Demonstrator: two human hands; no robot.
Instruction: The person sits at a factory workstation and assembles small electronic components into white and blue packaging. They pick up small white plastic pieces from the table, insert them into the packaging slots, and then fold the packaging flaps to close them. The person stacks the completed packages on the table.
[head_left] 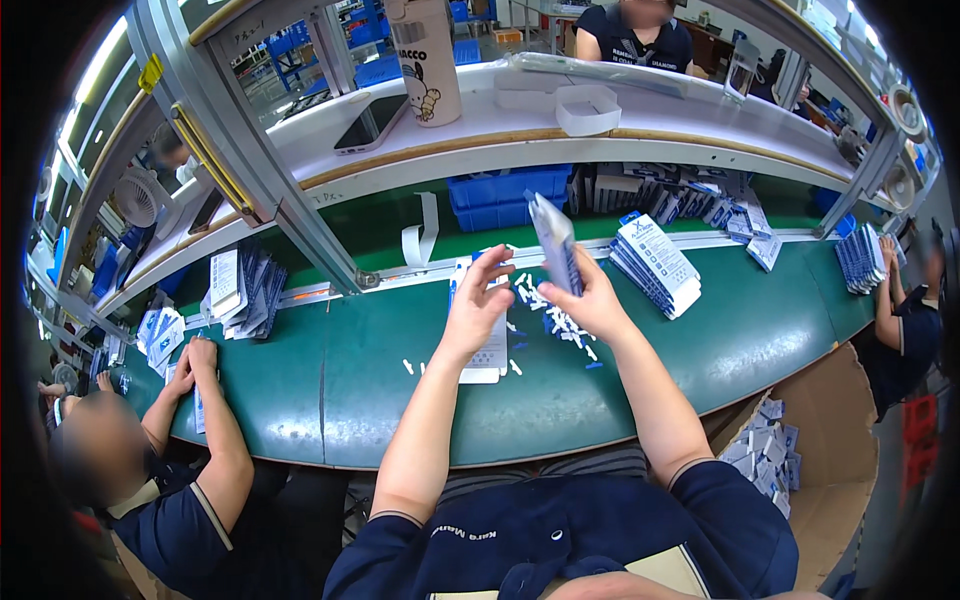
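— Packet (556,243) first: where is it?
— Flat blue-and-white packet, raised above the green desk (330,390), tilted nearly on edge. The right hand (590,300) is gripping it from below, fingers wrapped round its lower end.
— And the left hand (478,300)?
— Lifted just beside the right one, fingers loosely curled and parted, holding nothing that I can make out. Under it lies a white card (487,360) flat on the desk; whether the palm touches it, I cannot tell.
— What lies around the hands?
— Small white and blue pieces (560,325) are scattered on the desk beneath and between the hands. To the right, near the right hand, a fanned stack of packets (655,265) leans on the desk. Behind it, a blue bin (505,198) sits under the upper shelf (500,125), with more packets in a row to its right.
— On the shelf itself?
— A phone (368,122) lying flat, a tall white bottle (425,55), and a white tray (588,108).
— Anyone else?
— A co-worker on the left has both hands (192,362) down on the desk on a packet, with a pile of packets (243,288) just beyond. Another person's arm (886,300) reaches in at the far right beside a blue stack (860,258). A cardboard box (830,420) at lower right holds loose packets.
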